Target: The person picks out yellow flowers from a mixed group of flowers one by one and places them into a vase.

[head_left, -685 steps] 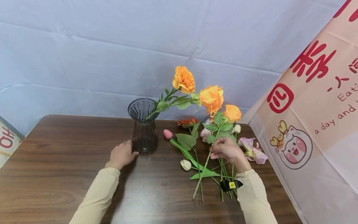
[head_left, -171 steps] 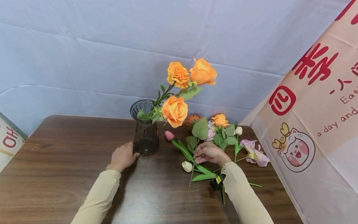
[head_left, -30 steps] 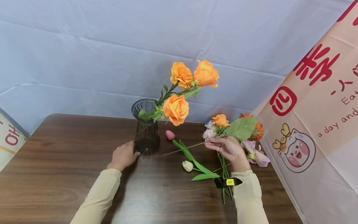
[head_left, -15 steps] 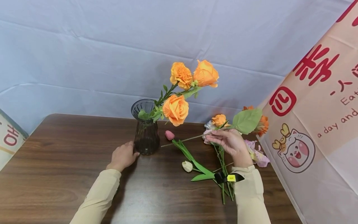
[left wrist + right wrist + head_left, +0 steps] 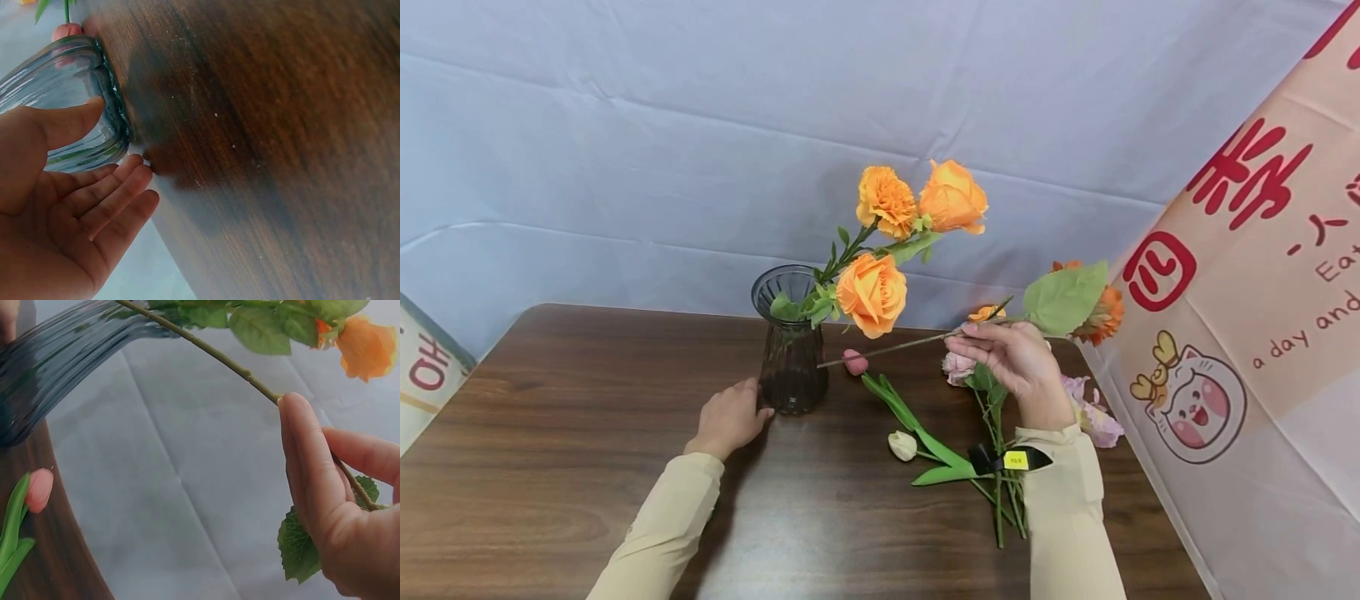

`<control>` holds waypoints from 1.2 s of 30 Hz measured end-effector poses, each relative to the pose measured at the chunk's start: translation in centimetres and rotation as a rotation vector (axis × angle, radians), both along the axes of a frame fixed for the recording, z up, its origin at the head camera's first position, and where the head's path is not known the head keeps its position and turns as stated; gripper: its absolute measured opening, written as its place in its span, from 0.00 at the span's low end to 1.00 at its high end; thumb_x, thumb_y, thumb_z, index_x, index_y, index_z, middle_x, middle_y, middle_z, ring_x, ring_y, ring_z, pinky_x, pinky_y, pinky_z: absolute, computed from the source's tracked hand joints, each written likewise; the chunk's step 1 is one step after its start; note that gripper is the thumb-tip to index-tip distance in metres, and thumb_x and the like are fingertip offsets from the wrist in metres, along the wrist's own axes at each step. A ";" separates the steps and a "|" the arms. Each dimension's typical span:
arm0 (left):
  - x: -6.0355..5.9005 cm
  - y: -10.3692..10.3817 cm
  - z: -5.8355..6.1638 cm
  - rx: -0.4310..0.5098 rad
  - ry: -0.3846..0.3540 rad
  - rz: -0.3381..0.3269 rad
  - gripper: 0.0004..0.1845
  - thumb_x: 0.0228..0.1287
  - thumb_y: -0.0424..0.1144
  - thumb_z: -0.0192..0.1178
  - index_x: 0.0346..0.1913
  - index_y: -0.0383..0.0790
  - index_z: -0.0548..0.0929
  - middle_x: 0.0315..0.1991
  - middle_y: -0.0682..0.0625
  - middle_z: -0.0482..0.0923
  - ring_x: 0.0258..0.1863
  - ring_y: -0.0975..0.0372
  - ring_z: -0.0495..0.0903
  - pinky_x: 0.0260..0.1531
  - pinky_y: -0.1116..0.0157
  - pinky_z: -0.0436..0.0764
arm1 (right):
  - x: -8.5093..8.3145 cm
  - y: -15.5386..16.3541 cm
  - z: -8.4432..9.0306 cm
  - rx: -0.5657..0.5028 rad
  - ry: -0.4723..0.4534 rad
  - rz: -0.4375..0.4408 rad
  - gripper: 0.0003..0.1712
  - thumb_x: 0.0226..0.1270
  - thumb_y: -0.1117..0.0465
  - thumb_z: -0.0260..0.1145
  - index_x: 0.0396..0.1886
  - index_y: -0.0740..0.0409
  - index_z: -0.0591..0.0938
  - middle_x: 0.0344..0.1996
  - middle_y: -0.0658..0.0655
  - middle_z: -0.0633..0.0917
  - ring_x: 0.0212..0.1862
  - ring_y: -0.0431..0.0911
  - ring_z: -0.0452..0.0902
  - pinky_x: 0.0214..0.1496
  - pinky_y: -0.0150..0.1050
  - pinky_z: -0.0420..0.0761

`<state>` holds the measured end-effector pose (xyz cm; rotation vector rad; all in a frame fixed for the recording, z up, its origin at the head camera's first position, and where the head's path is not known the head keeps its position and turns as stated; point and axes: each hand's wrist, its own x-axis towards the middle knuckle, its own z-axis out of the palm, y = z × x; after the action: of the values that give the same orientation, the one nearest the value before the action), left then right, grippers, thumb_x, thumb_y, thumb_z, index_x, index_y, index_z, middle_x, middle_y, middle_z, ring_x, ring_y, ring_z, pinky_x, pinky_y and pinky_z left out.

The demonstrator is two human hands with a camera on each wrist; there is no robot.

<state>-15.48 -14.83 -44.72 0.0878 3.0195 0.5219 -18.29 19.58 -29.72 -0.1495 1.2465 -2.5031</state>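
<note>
In the head view, a grey ribbed glass vase (image 5: 793, 375) stands upright at the back of the table. It bears an orange carnation (image 5: 886, 202) and two orange roses (image 5: 871, 295), leaning right. My left hand (image 5: 728, 419) holds the vase low on its left side; in the left wrist view the thumb and fingers lie on either side of the glass. My right hand (image 5: 1018, 358) pinches the thin stem (image 5: 212, 351) of an orange-red flower (image 5: 1103, 317) with a large green leaf. Its bloom points right, and the bare stem end points left, near the vase in the head view.
On the wooden table (image 5: 587, 433) lie a pink tulip (image 5: 855, 362), a white tulip (image 5: 902, 446), a pale pink bloom (image 5: 958, 368) and a lilac flower (image 5: 1092, 412). Several green stems cross under my right forearm. A pale cloth hangs behind, a printed banner (image 5: 1187, 400) at right.
Since the earliest frame, a second orange rose has come to stand in the vase. Over the last second my right hand has raised the orange-red flower; its stem end has moved toward the vase.
</note>
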 end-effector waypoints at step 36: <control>0.1 0.0 0.2 0.010 0.001 -0.015 0.28 0.59 0.44 0.61 0.54 0.22 0.70 0.43 0.32 0.76 0.37 0.42 0.77 0.34 0.48 0.77 | -0.9 -2.5 2.4 -0.158 -0.110 -0.095 0.18 0.65 0.81 0.43 0.24 0.81 0.79 0.26 0.73 0.80 0.37 0.63 0.80 0.42 0.47 0.79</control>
<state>-15.42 -14.88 -44.56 0.1106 3.0150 0.5362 -19.17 17.04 -27.34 0.0102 1.0356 -2.6513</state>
